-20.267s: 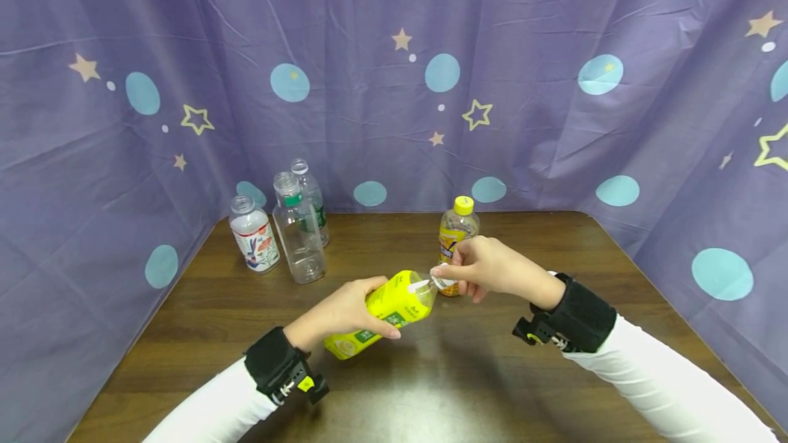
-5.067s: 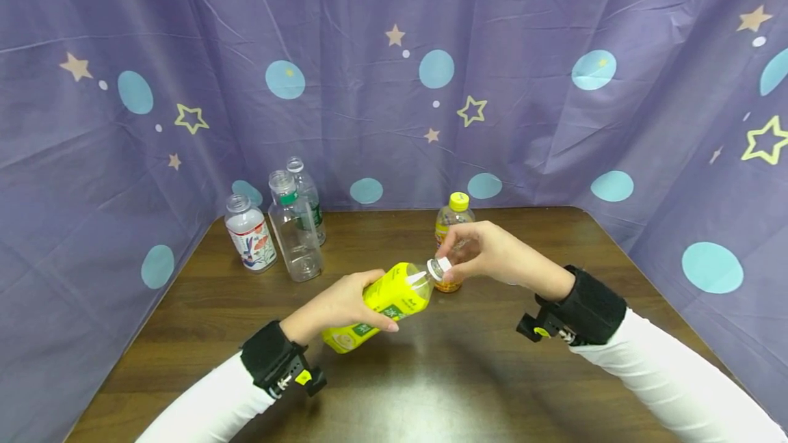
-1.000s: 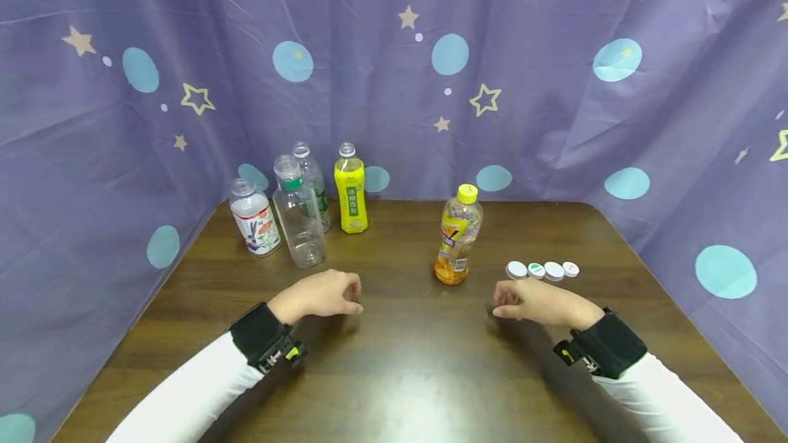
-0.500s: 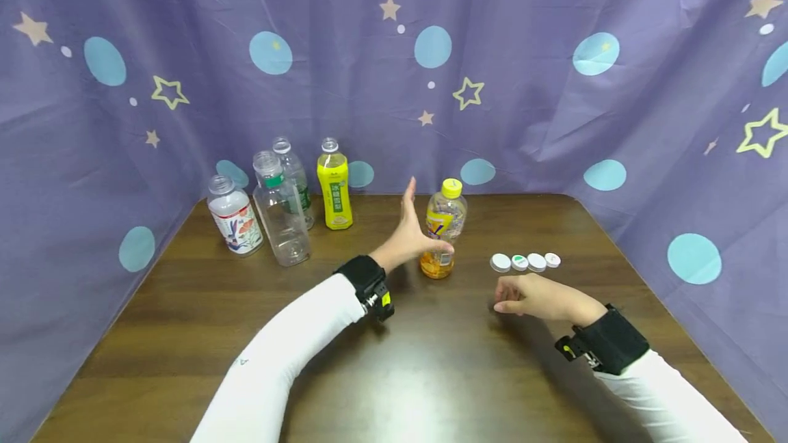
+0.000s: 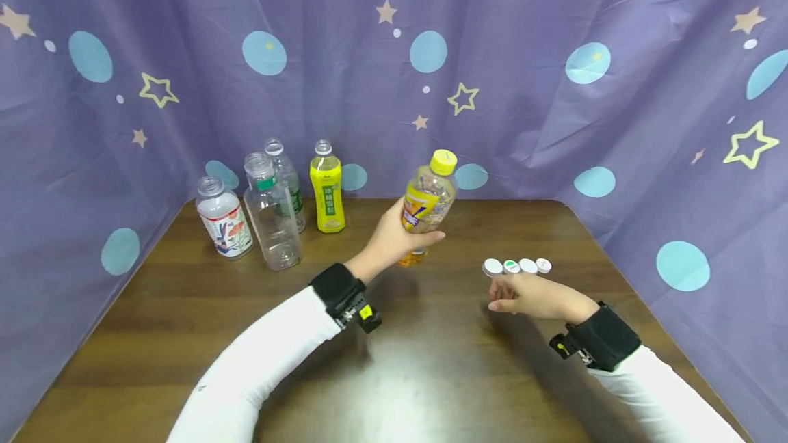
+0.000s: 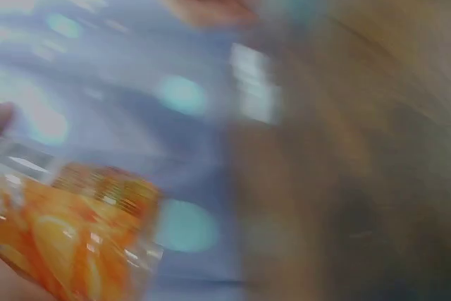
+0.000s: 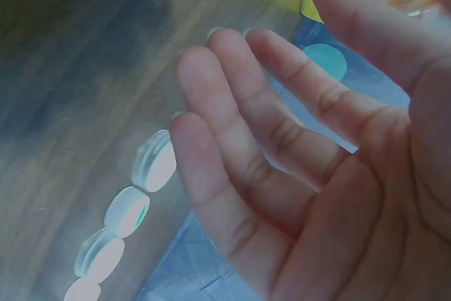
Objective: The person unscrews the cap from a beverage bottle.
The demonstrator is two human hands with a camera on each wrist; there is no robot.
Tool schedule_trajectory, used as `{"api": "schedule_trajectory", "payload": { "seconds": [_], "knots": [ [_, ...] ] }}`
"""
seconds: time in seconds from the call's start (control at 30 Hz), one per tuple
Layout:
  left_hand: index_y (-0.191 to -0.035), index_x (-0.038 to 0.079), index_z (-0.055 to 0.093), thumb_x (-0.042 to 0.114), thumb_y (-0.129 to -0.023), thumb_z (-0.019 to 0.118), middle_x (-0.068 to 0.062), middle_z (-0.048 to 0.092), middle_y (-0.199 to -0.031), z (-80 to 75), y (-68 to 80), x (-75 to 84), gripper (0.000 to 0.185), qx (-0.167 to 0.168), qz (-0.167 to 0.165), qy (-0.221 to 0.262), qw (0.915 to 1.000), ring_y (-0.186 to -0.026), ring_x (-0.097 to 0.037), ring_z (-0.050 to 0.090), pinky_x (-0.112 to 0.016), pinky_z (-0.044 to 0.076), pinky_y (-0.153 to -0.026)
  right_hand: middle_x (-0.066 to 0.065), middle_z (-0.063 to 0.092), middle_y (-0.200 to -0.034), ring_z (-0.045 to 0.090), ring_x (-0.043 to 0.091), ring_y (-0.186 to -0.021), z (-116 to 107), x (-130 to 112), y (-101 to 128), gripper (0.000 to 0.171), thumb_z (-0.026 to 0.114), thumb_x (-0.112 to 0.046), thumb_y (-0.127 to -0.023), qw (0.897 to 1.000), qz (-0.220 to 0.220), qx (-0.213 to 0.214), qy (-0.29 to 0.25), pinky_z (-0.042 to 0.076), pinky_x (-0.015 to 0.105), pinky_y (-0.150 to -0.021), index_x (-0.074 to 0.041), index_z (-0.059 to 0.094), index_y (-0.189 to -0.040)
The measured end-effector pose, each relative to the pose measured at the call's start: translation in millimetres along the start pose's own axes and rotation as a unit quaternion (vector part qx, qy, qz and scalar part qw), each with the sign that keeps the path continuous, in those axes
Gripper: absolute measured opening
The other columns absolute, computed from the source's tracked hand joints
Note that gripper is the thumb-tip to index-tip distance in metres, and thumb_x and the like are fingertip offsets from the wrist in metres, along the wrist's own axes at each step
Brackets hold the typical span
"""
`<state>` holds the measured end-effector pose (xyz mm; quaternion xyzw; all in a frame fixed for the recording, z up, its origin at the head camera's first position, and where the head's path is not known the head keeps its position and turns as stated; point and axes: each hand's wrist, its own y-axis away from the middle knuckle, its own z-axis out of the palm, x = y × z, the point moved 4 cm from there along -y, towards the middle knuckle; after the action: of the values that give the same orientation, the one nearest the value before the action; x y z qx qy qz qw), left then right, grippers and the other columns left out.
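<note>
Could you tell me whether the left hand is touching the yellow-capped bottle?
Touching. The head view shows the left hand wrapped round the lower body of the yellow-capped bottle, which is tilted and lifted off the table.

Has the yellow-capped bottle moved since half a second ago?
Yes. The left hand grips the yellow-capped bottle, now lifted off the table and tilted; its cap sits against the curtain's blue dot, above the table edge.

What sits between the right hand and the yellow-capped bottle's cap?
Nothing visible. The left hand holds the yellow-capped bottle tilted above the table; the right hand rests open near the caps, off that line.
</note>
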<state>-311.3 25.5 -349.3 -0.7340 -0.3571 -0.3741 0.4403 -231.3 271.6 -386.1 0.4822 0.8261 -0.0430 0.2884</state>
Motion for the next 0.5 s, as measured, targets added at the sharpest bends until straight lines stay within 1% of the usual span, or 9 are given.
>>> {"api": "schedule_trajectory", "payload": {
  "seconds": [0.07, 0.1, 0.17, 0.2, 0.27, 0.37, 0.43, 0.5],
  "knots": [
    [-0.124, 0.013, 0.055, 0.025, -0.07, 0.087, -0.004, 0.067, -0.112, -25.5, 16.8, 25.6, 0.064, -0.012, 0.009, -0.026, 0.9996, -0.102, -0.018, 0.063, -0.036, 0.05, -0.092, 0.002, 0.058, -0.074, 0.054, 0.012, -0.064, -1, -3, -3, 0.014, 0.063, -0.03, -0.094, 1.0, 0.002, 0.001, -0.005, 0.045, 0.025, -0.056, -0.017, 0.061, -0.097],
    [-0.123, 0.015, 0.055, 0.025, -0.07, 0.087, -0.003, 0.067, -0.111, -36.7, 26.4, 35.0, 0.063, -0.021, 0.008, -0.036, 0.9991, -0.101, -0.018, 0.063, -0.037, 0.05, -0.091, 0.002, 0.057, -0.074, 0.053, 0.011, -0.065, -1, -4, -4, 0.014, 0.062, -0.03, -0.094, 1.0, 0.002, -0.001, -0.007, 0.045, 0.025, -0.056, -0.017, 0.061, -0.097],
    [-0.121, 0.016, 0.055, 0.026, -0.069, 0.087, -0.001, 0.067, -0.108, -55.6, 47.6, 45.5, 0.061, -0.039, 0.0, -0.058, 0.9976, -0.098, -0.017, 0.064, -0.038, 0.051, -0.089, 0.002, 0.058, -0.074, 0.053, 0.011, -0.065, -1, -7, -7, 0.013, 0.062, -0.029, -0.094, 1.0, -0.002, -0.002, -0.007, 0.044, 0.024, -0.057, -0.016, 0.061, -0.097],
    [-0.12, 0.017, 0.056, 0.026, -0.069, 0.087, 0.0, 0.068, -0.107, -62.6, 58.2, 46.1, 0.061, -0.048, -0.006, -0.068, 0.9965, -0.096, -0.016, 0.064, -0.038, 0.051, -0.087, 0.003, 0.059, -0.074, 0.054, 0.011, -0.065, 0, -8, -9, 0.013, 0.062, -0.029, -0.094, 1.0, -0.005, -0.003, -0.008, 0.044, 0.024, -0.057, -0.016, 0.061, -0.097],
    [-0.121, 0.017, 0.056, 0.027, -0.069, 0.087, 0.0, 0.068, -0.106, -71.6, 79.3, 39.8, 0.061, -0.069, -0.03, -0.092, 0.9929, -0.093, -0.015, 0.064, -0.037, 0.051, -0.085, 0.003, 0.06, -0.074, 0.055, 0.012, -0.064, 2, -10, -12, 0.015, 0.062, -0.028, -0.094, 1.0, -0.011, -0.004, -0.008, 0.044, 0.024, -0.057, -0.014, 0.06, -0.098],
    [-0.121, 0.015, 0.056, 0.031, -0.068, 0.087, 0.0, 0.068, -0.104, -76.3, 107.5, 17.8, 0.063, -0.096, -0.07, -0.128, 0.9846, -0.091, -0.013, 0.064, -0.036, 0.051, -0.083, 0.004, 0.061, -0.074, 0.056, 0.014, -0.064, 6, -13, -17, 0.017, 0.063, -0.028, -0.094, 1.0, -0.019, -0.009, -0.012, 0.044, 0.024, -0.057, -0.012, 0.06, -0.099],
    [-0.12, 0.014, 0.056, 0.033, -0.069, 0.086, 0.0, 0.068, -0.104, -76.1, 121.9, 2.8, 0.063, -0.111, -0.097, -0.138, 0.9794, -0.091, -0.013, 0.063, -0.037, 0.051, -0.082, 0.004, 0.062, -0.074, 0.056, 0.012, -0.064, 9, -16, -20, 0.018, 0.063, -0.028, -0.093, 0.999, -0.029, -0.015, -0.007, 0.045, 0.024, -0.057, -0.011, 0.06, -0.1],
    [-0.119, 0.013, 0.057, 0.033, -0.068, 0.087, 0.0, 0.067, -0.103, -76.4, 131.4, -7.6, 0.063, -0.119, -0.115, -0.146, 0.9754, -0.09, -0.013, 0.063, -0.037, 0.051, -0.081, 0.002, 0.064, -0.076, 0.056, 0.008, -0.064, 9, -28, -24, 0.017, 0.063, -0.028, -0.094, 0.999, -0.048, -0.017, 0.004, 0.045, 0.023, -0.059, -0.012, 0.061, -0.1]
  ]
}}
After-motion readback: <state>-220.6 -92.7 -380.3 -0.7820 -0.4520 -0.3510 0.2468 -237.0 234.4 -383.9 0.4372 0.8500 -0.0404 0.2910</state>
